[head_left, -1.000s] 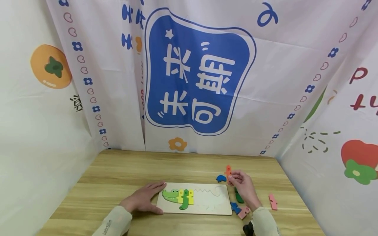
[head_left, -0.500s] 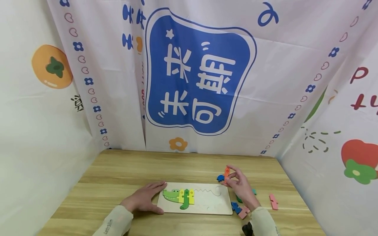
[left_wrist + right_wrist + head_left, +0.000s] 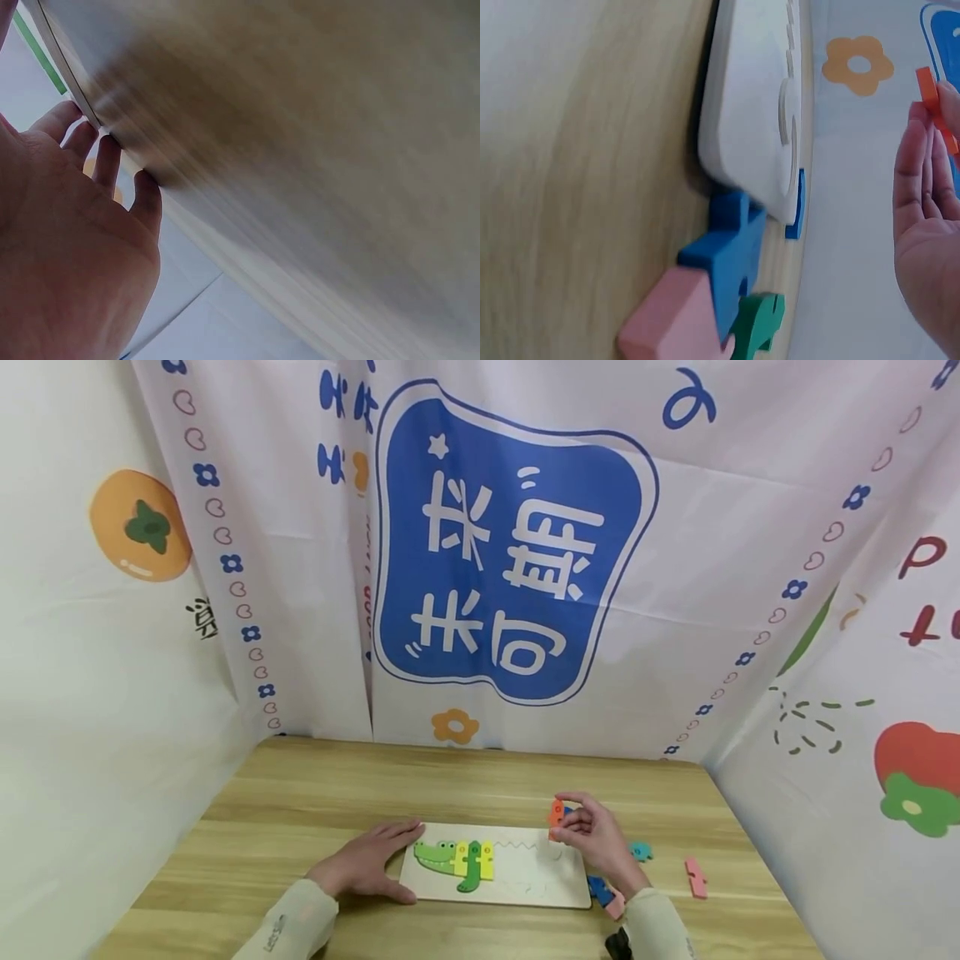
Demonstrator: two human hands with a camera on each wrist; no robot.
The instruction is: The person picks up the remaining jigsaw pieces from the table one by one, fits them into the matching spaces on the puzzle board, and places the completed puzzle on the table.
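A pale wooden puzzle board (image 3: 525,893) lies on the table, with a green crocodile head, a yellow piece, a green piece and another yellow piece (image 3: 467,860) set in its left part. My left hand (image 3: 367,864) lies flat on the table, fingers straight against the board's left edge (image 3: 90,112). My right hand (image 3: 581,831) is raised over the board's right end and pinches an orange piece (image 3: 557,812) (image 3: 930,101) between thumb and fingers. The board's right end (image 3: 757,112) shows an unfilled round recess.
Loose pieces lie right of the board: a blue one (image 3: 598,887) (image 3: 724,255), a pink one (image 3: 615,906) (image 3: 671,319), a teal one (image 3: 640,850), a dark green one (image 3: 757,322) and a pink one farther right (image 3: 696,877). Printed cloth walls enclose the table (image 3: 300,793).
My right hand has carried the orange piece left and toward me, from beyond the board's far right corner to above its right end. The left hand has stayed put.
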